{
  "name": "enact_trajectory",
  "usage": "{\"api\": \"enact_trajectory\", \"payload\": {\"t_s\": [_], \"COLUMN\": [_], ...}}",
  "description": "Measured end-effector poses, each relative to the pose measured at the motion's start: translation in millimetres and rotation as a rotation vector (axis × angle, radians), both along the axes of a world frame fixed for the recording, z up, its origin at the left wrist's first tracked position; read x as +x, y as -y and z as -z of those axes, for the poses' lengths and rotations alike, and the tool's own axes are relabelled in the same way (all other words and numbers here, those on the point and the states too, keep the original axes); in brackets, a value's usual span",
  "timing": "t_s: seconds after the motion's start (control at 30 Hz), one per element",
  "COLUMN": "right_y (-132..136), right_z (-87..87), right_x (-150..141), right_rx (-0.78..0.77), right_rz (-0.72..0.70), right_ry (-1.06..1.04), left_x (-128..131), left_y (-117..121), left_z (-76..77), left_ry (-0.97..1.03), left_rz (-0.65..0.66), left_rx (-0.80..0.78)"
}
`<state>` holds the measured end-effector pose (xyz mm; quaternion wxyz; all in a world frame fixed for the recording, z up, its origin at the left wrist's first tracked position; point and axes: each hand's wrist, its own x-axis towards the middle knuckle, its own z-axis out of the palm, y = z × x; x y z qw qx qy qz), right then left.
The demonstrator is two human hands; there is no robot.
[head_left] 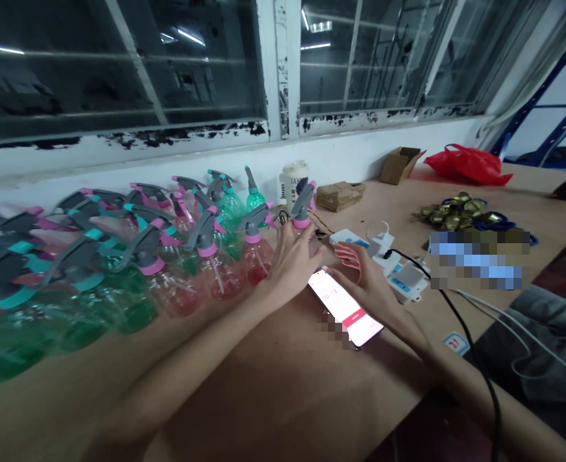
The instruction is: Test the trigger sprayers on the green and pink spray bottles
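Observation:
My left hand [292, 260] is wrapped round a spray bottle just below its pink collar. The bottle's grey trigger head [302, 204] rises above my fingers, and most of its body is hidden behind the hand. To the right, my right hand [367, 282] is held with its fingers apart and nothing in them. Below and between the hands lies a phone [343, 308], its lit white screen showing a timer and a red bar. On the left, several clear spray bottles [213, 273] stand close together, with pink or turquoise collars and pinkish or green bodies.
A paper coffee cup [295, 179] stands by the wall. Power strips [405, 279] with plugs and cables lie right of my right hand. Farther off are flattened cardboard [341, 196], an open box [401, 165], a red bag [468, 167] and a pile of brass-coloured pieces [456, 210].

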<state>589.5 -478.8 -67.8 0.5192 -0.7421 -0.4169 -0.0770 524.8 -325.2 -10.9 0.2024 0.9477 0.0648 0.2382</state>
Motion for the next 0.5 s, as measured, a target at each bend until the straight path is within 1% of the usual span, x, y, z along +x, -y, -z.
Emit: {"api": "enact_trajectory", "payload": {"t_s": [0.1,0.17,0.23,0.3,0.37,0.43,0.5], "right_y": [-5,-9,-15,-23,-31,-40,-51], "right_z": [-4.5,-9.8,-15.1,-18.6,-18.4,-13.4,-3.4], "right_x": [-8,-22,-42,-64,-87,-108,-125], "right_rx": [-0.040,-0.033,-0.009,0.009,-0.004,-0.025,-0.025], "right_rz": [-0.035,-0.076,-0.121,-0.166,-0.226,-0.302,-0.396], "right_ry": [0.061,0.091,0.092,0.046,-0.031,-0.106,-0.170], "left_x": [-30,-58,-88,-118,-147,-173,-197], "left_y": [13,21,25,26,23,17,9], "left_z": [-18.2,-28.3,-33.0,-31.8,-26.7,-20.0,-13.4], "left_ry": [0.005,-0.028,-0.040,-0.033,-0.042,-0.063,-0.093], "left_rz": [0.036,0.072,0.091,0.085,0.064,0.040,0.016], "left_rx": [0.021,0.048,0.089,0.143,0.193,0.220,0.219]}}
